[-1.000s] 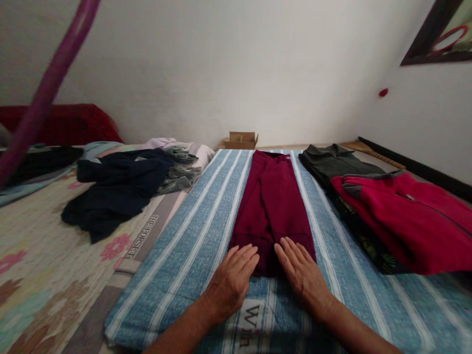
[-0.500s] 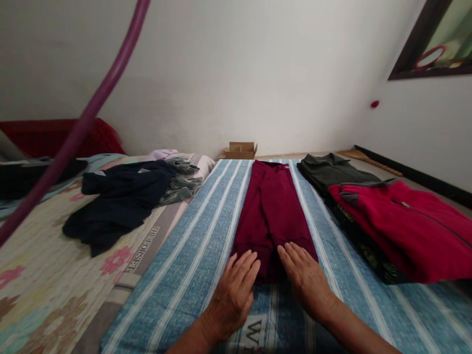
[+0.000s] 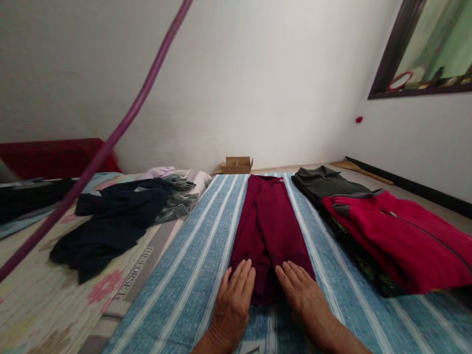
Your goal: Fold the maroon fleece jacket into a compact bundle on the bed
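Between nine and ten o'clock from the maroon garment (image 3: 271, 221), with the wall (image 3: 258, 88) taken as twelve, black cloth (image 3: 33, 196) is laid on a flowered bedspread (image 3: 70, 295). Behind it, near ten o'clock, a dark red surface (image 3: 44, 157) is seen. A purple tube (image 3: 129, 115), close to the camera, is slanted across the view from nine toward eleven o'clock. At nine o'clock a navy garment (image 3: 118, 226) is spread loosely, and crumpled grey cloth (image 3: 175, 209) is placed just beside it. A cardboard box (image 3: 238, 166) is set near eleven o'clock.

At seven o'clock the left hand (image 3: 236, 300) is held flat, its fingers straight and close together, laid on the garment's near left corner. The maroon garment itself is stretched lengthwise on a blue striped cloth (image 3: 188, 246), between both hands and the box. At five o'clock the right hand (image 3: 304, 295) is likewise flattened over the near right corner, with straight fingers.

A dark grey garment (image 3: 328, 183) is placed at two o'clock; at three, a red zipped jacket (image 3: 401, 236) is stacked, folded, on dark patterned cloth (image 3: 372, 275).
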A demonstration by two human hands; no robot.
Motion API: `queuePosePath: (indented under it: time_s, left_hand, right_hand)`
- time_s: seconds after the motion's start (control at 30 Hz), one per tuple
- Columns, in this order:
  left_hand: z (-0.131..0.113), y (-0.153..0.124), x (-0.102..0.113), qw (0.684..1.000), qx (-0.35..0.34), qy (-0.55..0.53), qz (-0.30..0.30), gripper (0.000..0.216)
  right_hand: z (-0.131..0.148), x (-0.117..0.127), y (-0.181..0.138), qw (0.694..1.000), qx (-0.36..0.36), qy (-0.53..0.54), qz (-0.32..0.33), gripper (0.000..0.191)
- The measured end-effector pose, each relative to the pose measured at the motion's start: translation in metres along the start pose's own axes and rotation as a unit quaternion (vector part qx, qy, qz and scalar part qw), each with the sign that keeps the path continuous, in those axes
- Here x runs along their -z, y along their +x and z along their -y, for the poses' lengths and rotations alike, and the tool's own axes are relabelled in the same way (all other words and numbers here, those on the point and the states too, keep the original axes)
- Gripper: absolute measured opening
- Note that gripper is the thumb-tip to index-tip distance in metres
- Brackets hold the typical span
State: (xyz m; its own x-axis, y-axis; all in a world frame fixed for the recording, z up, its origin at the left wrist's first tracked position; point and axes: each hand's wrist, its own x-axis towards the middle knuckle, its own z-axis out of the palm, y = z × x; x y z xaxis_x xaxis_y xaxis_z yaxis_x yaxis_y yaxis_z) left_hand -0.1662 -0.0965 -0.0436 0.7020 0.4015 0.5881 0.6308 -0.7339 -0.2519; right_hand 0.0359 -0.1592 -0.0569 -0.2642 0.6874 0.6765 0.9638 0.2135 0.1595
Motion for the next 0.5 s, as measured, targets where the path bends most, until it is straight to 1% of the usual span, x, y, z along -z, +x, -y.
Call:
queuePosePath:
  time_s: [0.1,0.2,0.33,0.43,0.5]
  left_hand:
    - [0.002,0.000,0.001,1.000,-0.020,0.020,0.008,0.056]
    - [0.005,0.002,0.003,0.999,-0.031,0.027,0.016,0.057]
    - [0.011,0.017,0.011,0.999,-0.024,0.011,0.045,0.058]
    - [0.017,0.045,0.029,0.998,-0.009,-0.004,0.069,0.056]
    - [0.020,0.070,0.048,0.997,-0.001,-0.005,0.071,0.056]
  right_hand:
    - [0.003,-0.005,-0.004,1.000,0.001,-0.010,-0.019,0.051]
    - [0.005,-0.008,-0.008,0.999,-0.013,-0.021,-0.024,0.049]
    - [-0.004,-0.006,-0.004,0.998,-0.025,-0.022,-0.045,0.044]
    - [-0.019,0.011,0.017,0.999,-0.016,-0.005,-0.042,0.048]
    - [-0.031,0.033,0.039,0.999,-0.010,0.007,-0.034,0.049]
